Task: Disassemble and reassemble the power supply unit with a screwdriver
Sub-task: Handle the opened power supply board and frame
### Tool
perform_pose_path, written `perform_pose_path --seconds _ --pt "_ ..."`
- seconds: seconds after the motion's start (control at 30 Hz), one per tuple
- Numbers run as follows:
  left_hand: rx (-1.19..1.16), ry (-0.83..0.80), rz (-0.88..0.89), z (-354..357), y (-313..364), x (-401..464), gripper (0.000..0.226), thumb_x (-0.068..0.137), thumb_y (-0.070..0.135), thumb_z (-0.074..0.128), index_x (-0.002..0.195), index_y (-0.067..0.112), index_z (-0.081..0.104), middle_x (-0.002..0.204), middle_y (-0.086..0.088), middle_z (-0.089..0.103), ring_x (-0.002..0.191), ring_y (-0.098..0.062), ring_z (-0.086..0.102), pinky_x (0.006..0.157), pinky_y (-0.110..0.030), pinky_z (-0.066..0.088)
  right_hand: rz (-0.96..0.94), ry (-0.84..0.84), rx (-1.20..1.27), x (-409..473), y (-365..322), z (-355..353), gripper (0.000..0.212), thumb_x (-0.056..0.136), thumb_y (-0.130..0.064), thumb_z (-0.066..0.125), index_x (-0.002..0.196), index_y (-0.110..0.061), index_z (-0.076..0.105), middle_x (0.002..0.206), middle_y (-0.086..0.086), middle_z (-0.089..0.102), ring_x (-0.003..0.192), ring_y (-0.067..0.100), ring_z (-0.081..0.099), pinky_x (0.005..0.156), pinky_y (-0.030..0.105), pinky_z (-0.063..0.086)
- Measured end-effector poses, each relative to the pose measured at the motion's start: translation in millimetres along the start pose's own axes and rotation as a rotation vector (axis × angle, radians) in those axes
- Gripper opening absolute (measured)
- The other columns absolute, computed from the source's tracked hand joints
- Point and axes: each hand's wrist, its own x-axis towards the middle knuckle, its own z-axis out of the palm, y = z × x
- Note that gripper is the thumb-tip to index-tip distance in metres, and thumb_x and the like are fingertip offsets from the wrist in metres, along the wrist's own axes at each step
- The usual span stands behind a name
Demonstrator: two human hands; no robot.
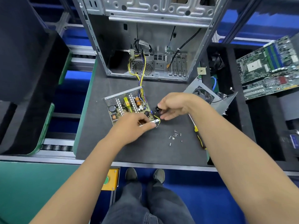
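grey matting covers the tabletop (113, 147) where the opened silver power supply unit with its bare circuit board (127, 105) lies, my left hand (137, 125) pinching its near metal edge, my right hand (174, 105) pinching its black socket (156, 109), yellow-handled screwdriver (198, 135) beside loose silver screws (174, 136).

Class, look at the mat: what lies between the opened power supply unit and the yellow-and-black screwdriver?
In the head view, a scatter of small silver screws lies on the dark mat between the power supply unit and the screwdriver.
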Motion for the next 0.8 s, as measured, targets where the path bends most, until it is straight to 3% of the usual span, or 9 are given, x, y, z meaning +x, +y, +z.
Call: perform_pose_path --seconds 0.1,0.27,0.37,0.43,0.57,0.67,0.8 --pt "0.039 -0.04 0.012 6 4 2 0.021 0.089 0.05 0.066 0.089 0.031 0.073 0.084 0.007 0.068 0.081 -0.015 0.06 0.072 -0.031 0.046 -0.007 -0.05 -0.049 -2 6 3 0.018 0.106 -0.013 0.04 0.097 -0.008 0.054 0.092 0.013 0.066 0.081 0.026 0.071 0.063 0.031 0.059" --pt "-0.054 -0.031 0.036 7 -1 0 0.036 0.099 0.045 0.053 0.063 0.039 0.052 0.067 0.01 0.057 0.065 -0.006 0.051 0.061 -0.027 0.036 0.0 -0.095 0.047 -1 18 -2 0.021 0.107 -0.012 0.037 0.097 -0.007 0.055 0.086 0.015 0.065 0.067 0.018 0.068 0.057 0.025 0.056" --pt "-0.077 -0.047 0.044 8 -3 0 0.022 0.094 0.048 0.059 0.076 0.037 0.064 0.079 0.014 0.065 0.075 -0.001 0.057 0.068 -0.024 0.042 -0.012 -0.133 0.114 0 24 -4 0.019 0.107 -0.013 0.039 0.093 -0.009 0.052 0.082 0.013 0.061 0.063 0.015 0.057 0.054 0.023 0.051" --pt "-0.064 -0.05 0.057 10 -5 1 0.018 0.09 0.049 0.066 0.09 0.031 0.072 0.089 0.012 0.069 0.083 -0.007 0.061 0.075 -0.027 0.047 -0.022 -0.192 0.149 0 30 -6 0.017 0.107 -0.017 0.04 0.092 -0.013 0.048 0.082 0.012 0.061 0.062 0.014 0.048 0.056 0.024 0.042" --pt "0.011 -0.045 0.123 12 -9 2 0.021 0.084 0.046 0.074 0.092 0.027 0.069 0.087 0.009 0.067 0.08 -0.011 0.06 0.073 -0.033 0.048 -0.006 -0.272 0.355 1 38 -8 0.021 0.105 -0.017 0.042 0.085 -0.016 0.044 0.071 0.005 0.053 0.058 0.011 0.037 0.051 0.021 0.035" --pt "0.081 -0.044 0.152 12 -9 2 0.023 0.083 0.046 0.075 0.082 0.032 0.057 0.079 0.011 0.058 0.073 -0.005 0.052 0.065 -0.032 0.038 0.001 -0.327 0.473 1 33 -7 0.023 0.104 -0.013 0.045 0.081 -0.016 0.044 0.067 0.002 0.052 0.054 0.008 0.04 0.047 0.017 0.037" --pt "0.03 -0.04 0.118 8 -6 1 0.026 0.078 0.054 0.076 0.076 0.036 0.057 0.074 0.01 0.057 0.07 -0.005 0.051 0.061 -0.025 0.034 -0.008 -0.222 0.456 -1 17 2 0.015 0.103 -0.011 0.049 0.088 -0.008 0.051 0.066 0.007 0.065 0.051 0.008 0.05 0.047 0.018 0.042"
